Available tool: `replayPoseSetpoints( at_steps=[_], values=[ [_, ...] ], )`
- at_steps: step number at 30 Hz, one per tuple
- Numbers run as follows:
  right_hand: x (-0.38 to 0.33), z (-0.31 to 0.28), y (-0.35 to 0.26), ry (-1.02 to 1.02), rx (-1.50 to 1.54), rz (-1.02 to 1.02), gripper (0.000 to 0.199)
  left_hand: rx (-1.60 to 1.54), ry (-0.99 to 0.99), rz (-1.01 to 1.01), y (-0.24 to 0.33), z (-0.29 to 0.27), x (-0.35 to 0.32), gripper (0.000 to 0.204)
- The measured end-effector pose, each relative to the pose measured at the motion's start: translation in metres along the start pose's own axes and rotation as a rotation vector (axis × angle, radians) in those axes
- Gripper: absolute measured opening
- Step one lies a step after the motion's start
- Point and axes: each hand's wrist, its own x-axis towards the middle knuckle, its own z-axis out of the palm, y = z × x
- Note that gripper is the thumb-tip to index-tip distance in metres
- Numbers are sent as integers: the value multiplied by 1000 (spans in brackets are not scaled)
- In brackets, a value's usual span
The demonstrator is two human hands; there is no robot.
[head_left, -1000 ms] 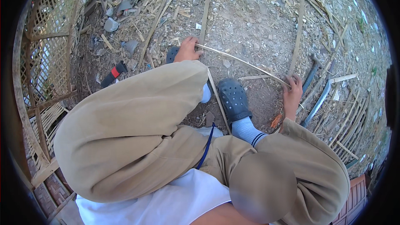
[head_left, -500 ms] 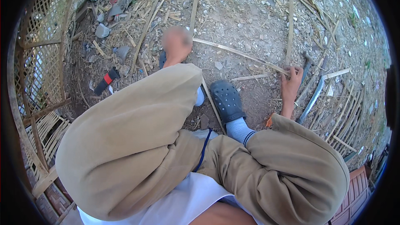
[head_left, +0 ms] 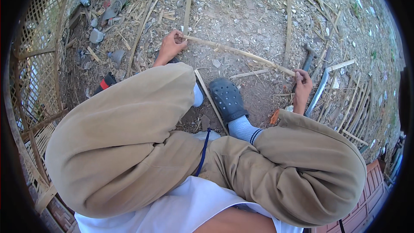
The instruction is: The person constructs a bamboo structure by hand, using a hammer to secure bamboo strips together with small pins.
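A thin bamboo strip [head_left: 241, 52] stretches crosswise in front of my feet, bowed slightly. My left hand [head_left: 171, 46] pinches its left end, thumb and fingers curled. At the other end my right hand [head_left: 302, 87] grips the strip between thumb and fingers. Two long strips lie lengthwise on the ground beyond: the left long strip [head_left: 189, 4] ends close to my left hand, and the right long strip [head_left: 288, 21] reaches down near the crosswise strip's right part. Whether the strips touch there, I cannot tell.
A hammer [head_left: 308, 56] and a long blade [head_left: 318, 91] lie right of my right hand, near a slatted bamboo bundle [head_left: 360, 105]. A lattice panel [head_left: 36, 60] stands at left. A black and red object [head_left: 105, 83] lies by my left knee. A clog [head_left: 226, 99] covers my right foot.
My left hand has shifted slightly and its fingers now show around the strip's end. The right hand has turned and dropped a little, still on the strip. The whole view has shifted slightly.
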Motion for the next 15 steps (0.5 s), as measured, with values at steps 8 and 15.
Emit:
replayPoseSetpoints(
  at_steps=[8, 15],
  values=[
    [14, 30, 13, 150, 438, 214, 29, -342, -68, 29, -12, -2, 1, 72],
    [7, 51, 30, 310, 812, 305, 33, -572, -124, -102, -5, -8, 5, 73]
  ],
)
